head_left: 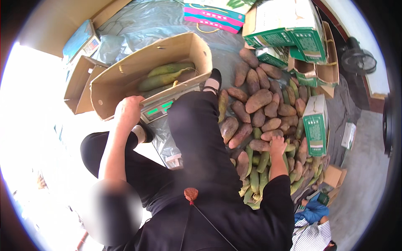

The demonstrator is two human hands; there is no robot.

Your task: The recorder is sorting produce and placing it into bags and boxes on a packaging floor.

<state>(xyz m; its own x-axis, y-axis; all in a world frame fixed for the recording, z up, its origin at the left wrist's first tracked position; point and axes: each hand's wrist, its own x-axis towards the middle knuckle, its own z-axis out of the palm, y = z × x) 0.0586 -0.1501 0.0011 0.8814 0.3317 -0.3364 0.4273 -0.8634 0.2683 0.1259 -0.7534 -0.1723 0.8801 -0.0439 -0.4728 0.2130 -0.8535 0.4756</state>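
Observation:
My left hand (128, 109) grips the near rim of an open cardboard box (144, 54), fingers curled over its edge. Inside the box lie long green gourd-like vegetables (161, 79). Under the box sits a scale with a lit green display (159, 108). On my right spreads a pile of plump, reddish-brown, long vegetables (258, 100), with slimmer green ones (254, 180) nearer me. Deep in this pile is my right hand (277, 146), its fingers closed on a long vegetable; the hand covers most of it.
Green and white cartons (289, 25) are stacked at the far right, and another carton (316, 125) stands beside the pile. A black fan (358, 58) is by the wall. Plastic sheeting (138, 21) covers the floor. Another person (312, 230) is low at the right.

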